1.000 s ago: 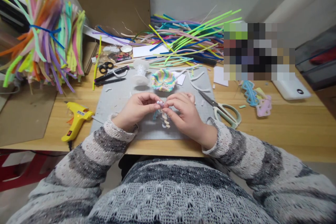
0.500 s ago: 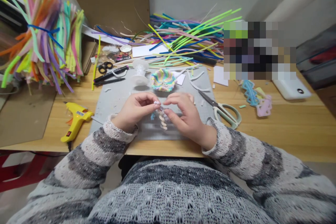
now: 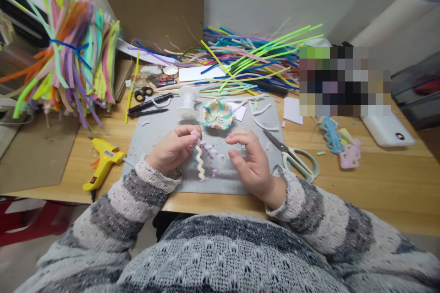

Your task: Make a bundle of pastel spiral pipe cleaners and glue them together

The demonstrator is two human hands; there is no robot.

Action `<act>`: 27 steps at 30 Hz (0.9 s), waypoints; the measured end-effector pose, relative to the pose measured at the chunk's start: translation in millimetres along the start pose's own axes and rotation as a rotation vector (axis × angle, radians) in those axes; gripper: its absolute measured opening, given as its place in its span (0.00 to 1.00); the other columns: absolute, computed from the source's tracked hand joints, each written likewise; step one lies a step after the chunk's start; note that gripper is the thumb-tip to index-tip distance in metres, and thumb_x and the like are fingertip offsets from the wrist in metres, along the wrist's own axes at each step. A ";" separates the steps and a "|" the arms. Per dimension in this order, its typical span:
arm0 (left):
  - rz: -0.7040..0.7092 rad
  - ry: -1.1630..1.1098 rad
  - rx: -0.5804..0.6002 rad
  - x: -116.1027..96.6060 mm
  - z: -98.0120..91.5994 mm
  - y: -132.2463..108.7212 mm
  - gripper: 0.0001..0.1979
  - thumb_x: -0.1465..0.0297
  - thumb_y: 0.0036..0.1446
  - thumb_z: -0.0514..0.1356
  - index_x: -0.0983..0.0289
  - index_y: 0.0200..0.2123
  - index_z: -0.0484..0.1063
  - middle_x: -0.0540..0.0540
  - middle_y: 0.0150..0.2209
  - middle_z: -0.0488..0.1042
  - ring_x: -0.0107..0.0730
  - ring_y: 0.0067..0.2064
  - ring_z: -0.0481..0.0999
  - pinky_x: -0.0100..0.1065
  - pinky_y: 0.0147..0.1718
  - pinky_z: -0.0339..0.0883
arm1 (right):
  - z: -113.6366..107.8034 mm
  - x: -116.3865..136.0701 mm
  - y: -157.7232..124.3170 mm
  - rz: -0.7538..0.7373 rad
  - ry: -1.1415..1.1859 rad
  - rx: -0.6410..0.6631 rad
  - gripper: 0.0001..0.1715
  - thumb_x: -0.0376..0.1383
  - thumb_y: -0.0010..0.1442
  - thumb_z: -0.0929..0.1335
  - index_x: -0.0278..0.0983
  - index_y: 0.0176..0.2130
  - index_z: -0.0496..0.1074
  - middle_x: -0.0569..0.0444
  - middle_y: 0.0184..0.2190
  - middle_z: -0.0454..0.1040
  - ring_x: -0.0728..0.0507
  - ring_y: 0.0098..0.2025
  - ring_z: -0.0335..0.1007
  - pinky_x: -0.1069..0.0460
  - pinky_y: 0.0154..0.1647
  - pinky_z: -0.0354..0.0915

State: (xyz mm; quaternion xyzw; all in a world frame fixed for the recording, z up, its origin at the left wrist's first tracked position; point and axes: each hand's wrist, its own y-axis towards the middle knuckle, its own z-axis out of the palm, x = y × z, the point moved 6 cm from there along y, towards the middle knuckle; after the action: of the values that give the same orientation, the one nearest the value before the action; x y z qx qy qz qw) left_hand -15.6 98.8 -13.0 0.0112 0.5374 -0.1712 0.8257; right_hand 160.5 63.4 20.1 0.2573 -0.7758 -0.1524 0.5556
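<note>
My left hand (image 3: 175, 146) pinches one end of a small bunch of curled pipe cleaners (image 3: 200, 160), cream, lilac and blue, whose wavy ends dangle and spread over the grey mat (image 3: 192, 185). To the right my right hand (image 3: 249, 158) hovers with thumb and fingers apart, holding nothing. Just beyond the hands sits a ruffled pastel pipe-cleaner piece (image 3: 217, 114) with a white stem. A spool of clear thread (image 3: 187, 103) stands left of it. Scissors (image 3: 292, 155) with pale green handles lie to the right of my right hand.
A yellow glue gun (image 3: 105, 162) lies on the left of the table, below a tied bundle of coloured pipe cleaners (image 3: 74, 55). More loose pipe cleaners (image 3: 254, 55) pile along the back. Black pens (image 3: 149, 106) and a white box (image 3: 388, 126) also lie there.
My right hand has come off the curled pipe cleaners and opened. My left hand keeps its pinch, and the strands now hang more freely. The camera view has shifted slightly.
</note>
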 end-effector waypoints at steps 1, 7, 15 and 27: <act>0.007 0.043 -0.032 -0.3 -0.5 -0.8 0.12 0.66 0.41 0.72 0.64 0.23 0.74 0.47 0.24 0.66 0.22 0.25 0.62 0.27 0.25 0.56 | 0.9 1.3 0.6 -0.011 -0.027 0.017 0.07 0.35 0.63 0.64 0.44 0.43 0.67 0.52 0.42 0.71 0.40 0.48 0.68 0.39 0.51 0.59; -0.005 0.136 -0.093 0.5 6.6 -7.7 0.11 0.67 0.42 0.72 0.65 0.24 0.75 0.49 0.25 0.72 0.23 0.28 0.67 0.27 0.30 0.61 | 11.1 0.5 2.2 -0.024 -0.135 0.125 0.04 0.37 0.59 0.69 0.42 0.38 0.70 0.52 0.41 0.72 0.42 0.46 0.68 0.41 0.48 0.56; -0.055 0.116 -0.086 6.9 9.2 -10.0 0.09 0.68 0.44 0.72 0.65 0.26 0.76 0.48 0.26 0.73 0.21 0.28 0.68 0.25 0.30 0.62 | 16.2 -3.3 2.2 -0.009 -0.154 0.169 0.01 0.35 0.59 0.70 0.40 0.33 0.73 0.54 0.40 0.72 0.44 0.45 0.68 0.44 0.47 0.54; -0.055 0.078 -0.049 4.7 10.9 -9.2 0.09 0.69 0.43 0.72 0.65 0.26 0.76 0.48 0.26 0.72 0.21 0.28 0.68 0.24 0.29 0.63 | 13.9 -5.0 3.9 -0.005 -0.094 0.192 0.03 0.35 0.60 0.69 0.40 0.34 0.74 0.53 0.40 0.72 0.43 0.44 0.68 0.43 0.47 0.54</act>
State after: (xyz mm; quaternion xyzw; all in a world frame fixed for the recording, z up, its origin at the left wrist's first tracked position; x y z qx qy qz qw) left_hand -7.0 86.7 -11.1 -0.0172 0.5733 -0.1803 0.7991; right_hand 147.8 68.8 13.6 0.3038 -0.8116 -0.0905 0.4908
